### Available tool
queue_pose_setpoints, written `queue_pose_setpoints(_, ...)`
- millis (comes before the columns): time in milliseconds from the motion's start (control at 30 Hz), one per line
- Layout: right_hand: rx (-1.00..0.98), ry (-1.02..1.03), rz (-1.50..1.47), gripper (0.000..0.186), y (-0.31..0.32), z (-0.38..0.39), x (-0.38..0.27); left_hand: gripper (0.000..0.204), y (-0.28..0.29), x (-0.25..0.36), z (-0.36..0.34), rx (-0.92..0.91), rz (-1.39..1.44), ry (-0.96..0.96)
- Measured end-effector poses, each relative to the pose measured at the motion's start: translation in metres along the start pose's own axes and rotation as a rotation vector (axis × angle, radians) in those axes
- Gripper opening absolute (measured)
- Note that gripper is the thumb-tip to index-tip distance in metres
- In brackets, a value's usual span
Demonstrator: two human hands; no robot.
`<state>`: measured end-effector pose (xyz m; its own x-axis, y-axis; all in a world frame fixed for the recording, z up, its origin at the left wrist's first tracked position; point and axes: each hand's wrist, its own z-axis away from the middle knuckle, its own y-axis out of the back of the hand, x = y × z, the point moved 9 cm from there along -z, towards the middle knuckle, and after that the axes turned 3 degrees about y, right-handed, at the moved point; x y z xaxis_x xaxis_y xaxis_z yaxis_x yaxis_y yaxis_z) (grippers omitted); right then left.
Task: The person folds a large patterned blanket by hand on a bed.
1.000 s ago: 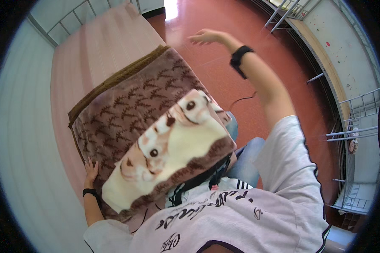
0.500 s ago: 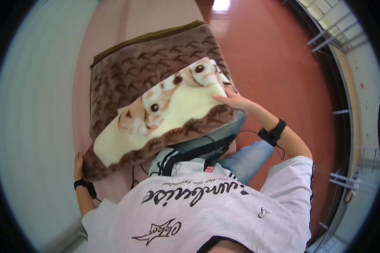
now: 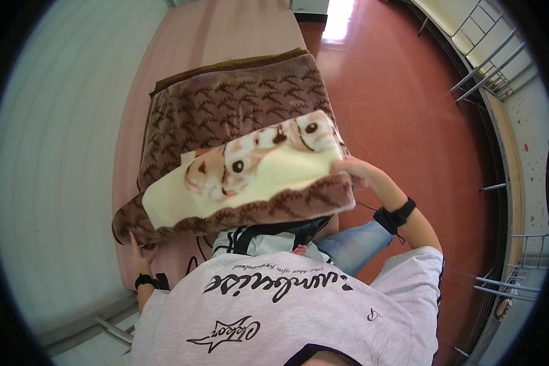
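A thick plush blanket point(image 3: 238, 91), brown with a dark branching pattern, lies folded on the pink bed. Its near part is turned back, showing a cream underside point(image 3: 280, 160) printed with brown and white animal faces. My right hand point(image 3: 355, 169) grips the right end of this folded part, thumb on top and the other fingers partly hidden. At the near left corner, my left hand point(image 3: 143, 249) holds the rolled brown edge from below, with some fingers under the cloth.
The pink mattress point(image 3: 226, 27) stretches away beyond the blanket, along a pale wall point(image 3: 61, 152) on the left. To the right lies a red floor point(image 3: 402, 146). Metal bed frames point(image 3: 494, 67) stand along the far right side. My legs in jeans point(image 3: 360, 241) are beside the bed.
The turned-back part of the blanket has shifted right and toward me, its right end now lifted over my lap. My left hand has moved right, under the near corner.
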<state>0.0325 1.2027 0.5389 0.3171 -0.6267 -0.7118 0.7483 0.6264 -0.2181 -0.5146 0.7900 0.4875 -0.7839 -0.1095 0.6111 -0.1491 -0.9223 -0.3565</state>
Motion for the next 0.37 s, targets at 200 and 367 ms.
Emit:
queue_pose_setpoints(200,-0.253,0.104,0.047,0.063,-0.043,0.063,0.005,0.081,-0.028,0.008,0.026,-0.163,-0.227,-0.207)
queue_pose_setpoints(367,-0.25,0.15,-0.054,0.07,-0.062,0.085,-0.009,0.087,-0.012,0.039,0.032,0.143,-0.498,-0.264)
